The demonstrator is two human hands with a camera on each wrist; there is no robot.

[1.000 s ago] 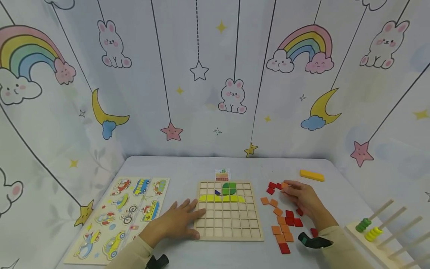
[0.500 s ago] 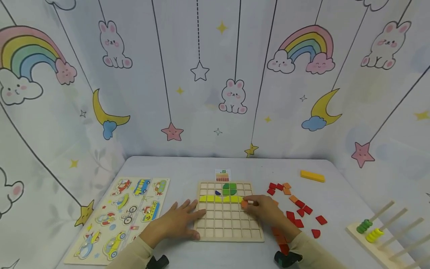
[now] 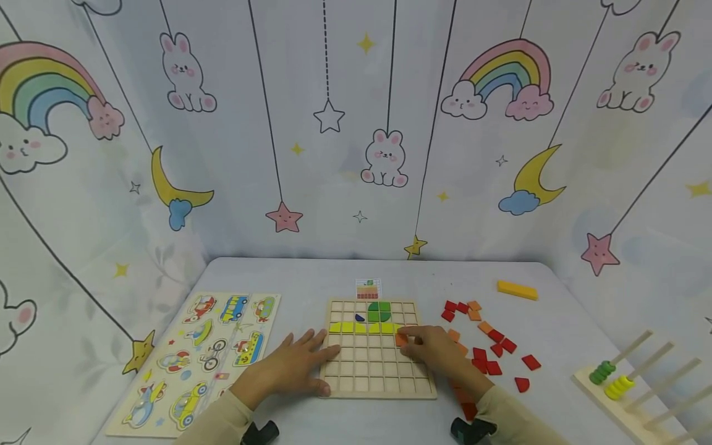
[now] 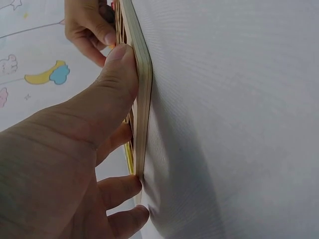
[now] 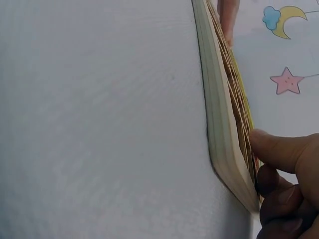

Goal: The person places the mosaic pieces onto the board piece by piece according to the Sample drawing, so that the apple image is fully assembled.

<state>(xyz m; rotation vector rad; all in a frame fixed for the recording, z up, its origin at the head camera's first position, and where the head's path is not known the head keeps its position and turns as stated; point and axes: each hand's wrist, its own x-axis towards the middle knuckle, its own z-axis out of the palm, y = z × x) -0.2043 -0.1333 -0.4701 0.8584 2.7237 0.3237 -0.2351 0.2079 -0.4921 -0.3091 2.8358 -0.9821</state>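
A wooden grid board (image 3: 378,386) lies in the middle of the table, with a row of yellow pieces (image 3: 361,328), a green rounded shape (image 3: 380,311) and a small dark blue piece (image 3: 360,317) in its cells. My left hand (image 3: 295,364) rests spread along the board's left edge; in the left wrist view its thumb (image 4: 119,55) touches the rim. My right hand (image 3: 436,349) pinches an orange square tile (image 3: 401,340) at a cell right below the yellow row, near the right side. Its fingers cover part of the tile.
Loose red tiles (image 3: 531,362) and orange tiles (image 3: 485,327) lie scattered right of the board. A small pattern card (image 3: 368,288) sits behind it. A picture puzzle (image 3: 217,334) lies left, a yellow bar (image 3: 517,290) back right, a bead stand (image 3: 628,395) front right.
My right hand has carried an orange tile from the loose pieces leftward to the board and lowered it at a cell below the yellow row. The left hand stays in place.
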